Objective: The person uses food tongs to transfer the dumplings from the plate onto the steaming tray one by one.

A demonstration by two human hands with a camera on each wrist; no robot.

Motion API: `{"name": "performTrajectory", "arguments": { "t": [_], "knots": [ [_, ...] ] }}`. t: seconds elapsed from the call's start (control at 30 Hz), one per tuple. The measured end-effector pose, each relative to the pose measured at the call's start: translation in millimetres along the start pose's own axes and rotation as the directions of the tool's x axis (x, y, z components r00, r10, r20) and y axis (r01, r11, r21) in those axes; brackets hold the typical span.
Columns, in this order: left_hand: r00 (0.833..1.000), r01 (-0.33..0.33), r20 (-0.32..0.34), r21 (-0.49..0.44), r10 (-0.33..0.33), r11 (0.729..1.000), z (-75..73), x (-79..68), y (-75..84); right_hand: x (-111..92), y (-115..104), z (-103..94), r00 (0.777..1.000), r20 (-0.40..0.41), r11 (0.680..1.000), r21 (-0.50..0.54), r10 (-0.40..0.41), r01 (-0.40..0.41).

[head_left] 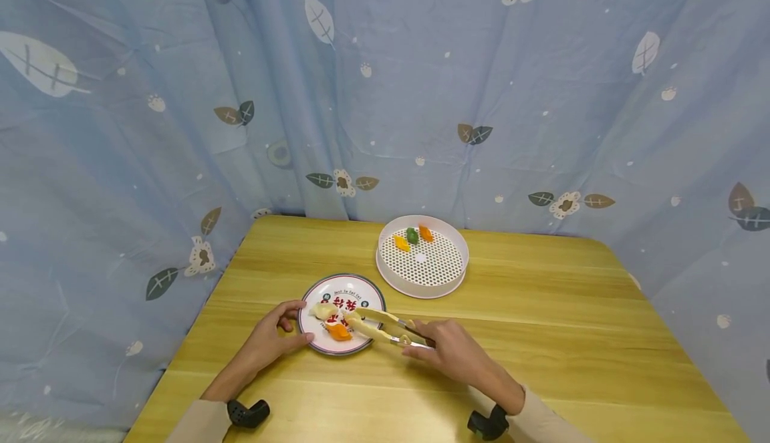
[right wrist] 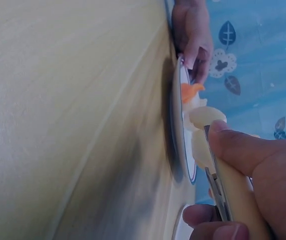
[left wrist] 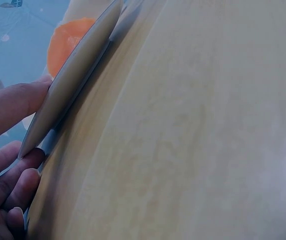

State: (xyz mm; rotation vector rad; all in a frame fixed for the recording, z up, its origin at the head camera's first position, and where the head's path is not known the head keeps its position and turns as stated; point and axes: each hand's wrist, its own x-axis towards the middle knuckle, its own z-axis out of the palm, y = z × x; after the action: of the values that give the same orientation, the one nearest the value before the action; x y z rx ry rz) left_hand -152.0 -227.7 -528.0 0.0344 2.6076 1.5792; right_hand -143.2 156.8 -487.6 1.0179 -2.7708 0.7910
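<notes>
A left hand (head_left: 271,333) is pinching a round white plate (head_left: 362,341), where an orange dumpling-shaped piece (head_left: 339,331) is lying; a right hand (head_left: 455,349) is gripping cream-yellow tongs (head_left: 377,315); whether their indistinct tips are holding anything is unclear.

"Which colours am I getting on the near plate (head_left: 371,292)?"

"White, I see, with dark rim lines and red lettering; the left dumpling (head_left: 323,311) is cream, the near dumpling (head_left: 339,332) orange."

"And the far tray (head_left: 416,285)?"

"Pinkish white, patterned with round holes; I make out a yellow piece (head_left: 402,243), a green piece (head_left: 412,236) and an orange piece (head_left: 426,232)."

"The rest?"

"Pale yellow tongs (head_left: 380,316), yellow wood-grained table (head_left: 571,336), blue curtain (head_left: 397,95) printed with leaves and flowers."
</notes>
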Motion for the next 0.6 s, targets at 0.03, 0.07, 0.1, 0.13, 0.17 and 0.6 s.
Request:
{"name": "performTrajectory", "arguments": {
  "t": [0.03,0.07,0.1,0.13,0.17,0.6],
  "knots": [
    [1.000,-0.002,-0.001,0.003,0.002,1.000,-0.2,0.1,-0.1,-0.1,0.0,-1.1,1.000,-0.001,1.000,0.008,0.006,-0.006],
    [1.000,-0.002,-0.001,0.002,0.002,1.000,-0.5,0.2,0.1,0.0,0.1,-2.4,1.000,-0.006,1.000,0.014,0.004,-0.004],
    [1.000,-0.001,-0.001,0.001,0.001,1.000,-0.7,0.2,0.2,0.2,0.5,-3.1,1.000,-0.011,1.000,0.024,0.005,-0.005],
    [1.000,-0.001,0.001,0.000,0.001,1.000,-0.9,0.3,0.3,0.3,0.9,-3.8,1.000,-0.016,1.000,0.027,0.003,-0.003],
    [1.000,-0.002,0.002,-0.002,0.002,1.000,-1.0,0.2,0.5,0.5,1.4,-4.4,1.000,-0.021,0.999,0.035,0.000,0.001],
    [1.000,0.007,-0.004,-0.004,-0.007,1.000,0.0,-0.6,1.7,4.8,11.2,-18.0,0.987,-0.153,0.998,0.008,-0.053,0.055]
  ]
}}
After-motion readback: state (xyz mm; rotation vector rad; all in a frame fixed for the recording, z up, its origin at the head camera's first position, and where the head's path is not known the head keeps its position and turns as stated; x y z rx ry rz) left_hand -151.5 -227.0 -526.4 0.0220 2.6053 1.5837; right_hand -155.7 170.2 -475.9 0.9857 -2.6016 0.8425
